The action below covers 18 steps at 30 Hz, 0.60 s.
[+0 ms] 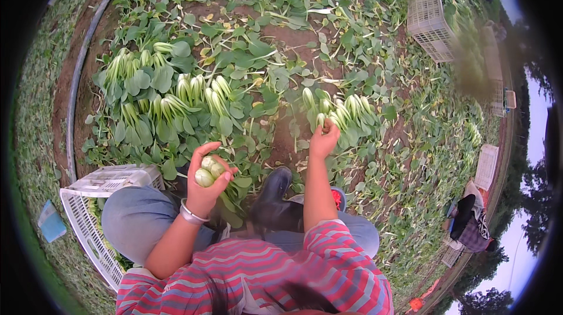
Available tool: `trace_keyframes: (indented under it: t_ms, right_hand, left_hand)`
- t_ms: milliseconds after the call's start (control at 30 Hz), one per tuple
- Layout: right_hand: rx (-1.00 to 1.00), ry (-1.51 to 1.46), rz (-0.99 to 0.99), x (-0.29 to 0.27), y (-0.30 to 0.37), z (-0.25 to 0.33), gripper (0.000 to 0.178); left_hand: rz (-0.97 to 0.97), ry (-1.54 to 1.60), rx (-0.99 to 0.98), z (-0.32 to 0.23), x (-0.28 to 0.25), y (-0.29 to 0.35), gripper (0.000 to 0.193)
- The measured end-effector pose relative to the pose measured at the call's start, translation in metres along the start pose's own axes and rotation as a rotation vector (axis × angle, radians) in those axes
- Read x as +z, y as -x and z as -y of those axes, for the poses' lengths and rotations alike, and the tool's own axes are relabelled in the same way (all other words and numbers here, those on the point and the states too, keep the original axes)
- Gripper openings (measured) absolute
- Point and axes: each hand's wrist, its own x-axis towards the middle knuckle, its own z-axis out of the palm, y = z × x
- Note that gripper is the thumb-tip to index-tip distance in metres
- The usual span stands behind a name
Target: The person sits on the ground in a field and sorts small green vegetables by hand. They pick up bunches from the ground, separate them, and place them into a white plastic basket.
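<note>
Greens point(205, 177) are sitting gripped in our left hand point(201, 195), pale bases up; our right hand point(324, 140) is touching the near edge of a bunch point(355, 111) on the ground point(285, 133); whether it is gripping, we cannot tell.

Daylight, fairly bright but flat; sky point(535, 118) pale, nr washed out, past the field's point(287, 133) R edge. Shadows v. soft, no harsh glare; faint sheen on dark boot point(275, 185). Strong fisheye: grey pipe point(87, 39) bows along field's L edge, corners go black w/ bluish fringe. Blurry dark smudge point(476, 75) nr field's upper R corner; pale-stemmed greens point(217, 96) mid-field fairly sharp, far R details soft.
</note>
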Motion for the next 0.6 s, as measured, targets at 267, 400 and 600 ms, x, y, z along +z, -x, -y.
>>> trace_keyframes:
  t_ms: [267,400,600]
  right_hand:
    - [-0.357,0.415,-0.141,0.003,-0.070,-0.055,0.040]
    - [-0.446,0.314,-0.253,0.001,-0.066,-0.061,0.027]
    - [-0.361,0.535,0.173,0.002,-0.106,-0.043,0.027]
  left_hand:
    - [0.143,-0.205,-0.211,0.014,0.008,-0.024,0.063]
    - [0.103,-0.236,-0.257,0.024,0.007,-0.030,0.041]
    - [0.217,-0.383,-0.125,0.036,0.006,-0.035,0.038]
